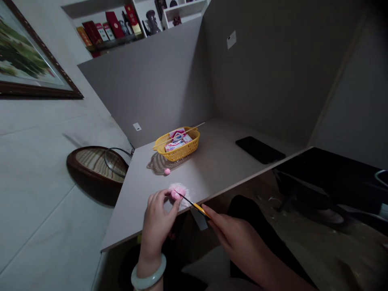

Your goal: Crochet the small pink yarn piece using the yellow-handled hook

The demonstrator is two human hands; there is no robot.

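A round wicker tray lies left of the pale desk. On the desk, a yellow plastic basket holds packets, labels unreadable; a small pink ball sits near it, a black phone right. At the near edge, the left hand grasps a fluffy pink pom-pom; the right hand grips a yellow-handled blade touching it.

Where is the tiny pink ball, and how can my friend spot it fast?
Find the pale desk and the yellow plastic basket standing on it. Just in front of the basket, on the side nearer the person, lies a tiny pink ball. It sits alone, and it is far smaller than the fluffy pink wool at the left hand.
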